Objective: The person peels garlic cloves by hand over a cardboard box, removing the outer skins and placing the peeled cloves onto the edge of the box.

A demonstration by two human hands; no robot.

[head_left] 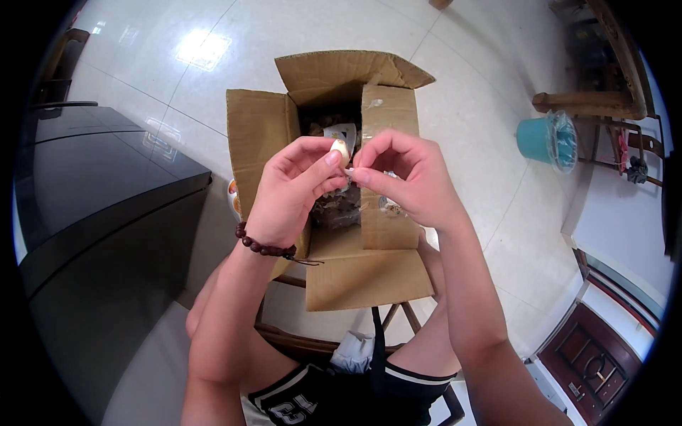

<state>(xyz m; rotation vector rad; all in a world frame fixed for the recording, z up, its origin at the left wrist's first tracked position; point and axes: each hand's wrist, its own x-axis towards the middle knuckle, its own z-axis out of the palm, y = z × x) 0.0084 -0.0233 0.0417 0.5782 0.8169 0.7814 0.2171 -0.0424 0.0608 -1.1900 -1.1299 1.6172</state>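
Both hands meet above an open cardboard box [249, 135]. Between the thumb and fingers of my left hand [288, 184] is a small, pale, oval garlic clove [340, 150] with a brownish end. Close beside it, my right hand [405, 170] pinches a thin whitish bit of peel [349, 172] between thumb and index finger. Brownish, papery scraps [337, 211] lie inside the box under my hands. A printed white wrapper [342, 133] also shows in there, partly covered by my fingers. The deeper part of the box is dark.
At left stands a dark glossy cabinet or table [106, 170]. A teal bin [536, 140] with a clear liner is on the right, near wooden furniture [590, 104]. The box's flaps spread outward above the pale tiled floor [469, 92], close to my legs.
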